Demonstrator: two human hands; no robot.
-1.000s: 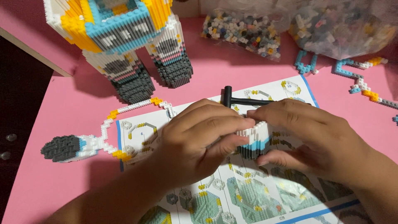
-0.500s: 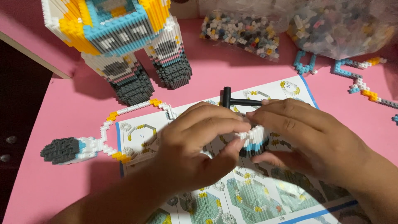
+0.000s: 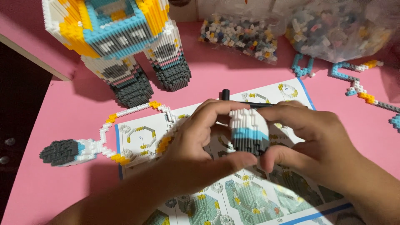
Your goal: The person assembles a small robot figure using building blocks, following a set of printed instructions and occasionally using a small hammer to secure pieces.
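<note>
Two hands over the booklet [image 3: 200, 137] mid-tabletop [image 3: 62, 196], left hand [image 3: 196, 141] and right hand [image 3: 310, 137] curled inward, fingers of both grasping a block piece [image 3: 248, 131], thumbs underneath.

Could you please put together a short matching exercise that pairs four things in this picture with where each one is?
Things:
1. small block piece
2. large block figure
3. clear bag of loose bricks
4. instruction sheet

Places:
A. lying flat on the pink table under both hands
B. at the far edge, right of the figure
C. held between the left hand and the right hand
D. standing at the far left of the table

Pairs: 1-C, 2-D, 3-B, 4-A
</note>
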